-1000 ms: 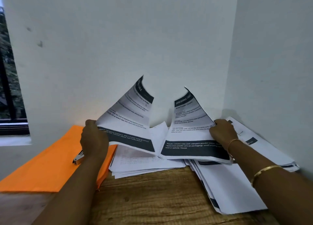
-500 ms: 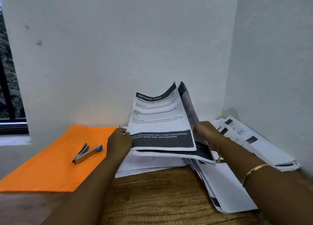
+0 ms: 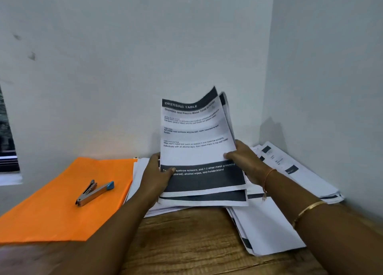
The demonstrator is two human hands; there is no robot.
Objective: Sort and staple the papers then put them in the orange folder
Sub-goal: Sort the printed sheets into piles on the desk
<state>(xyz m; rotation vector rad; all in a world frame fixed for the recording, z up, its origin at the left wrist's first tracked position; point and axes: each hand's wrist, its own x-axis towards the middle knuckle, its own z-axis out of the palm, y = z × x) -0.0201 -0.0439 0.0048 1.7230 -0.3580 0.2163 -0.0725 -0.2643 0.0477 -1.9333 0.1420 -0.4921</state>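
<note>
Both hands are holding a couple of printed sheets (image 3: 196,150) upright over the paper pile (image 3: 269,229), left hand (image 3: 157,175) pinching the left edge, right hand (image 3: 246,162) gripping the right. Looks like two sheets, hard to tell. Stapler (image 3: 94,192) sits on the orange folder (image 3: 62,208) to the left.

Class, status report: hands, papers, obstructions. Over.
Left hand and right hand grip the printed white sheets headed Dressing Table, held above the loose pile. Silver blue-tipped stapler lies on the flat orange folder, likely in its way.
</note>
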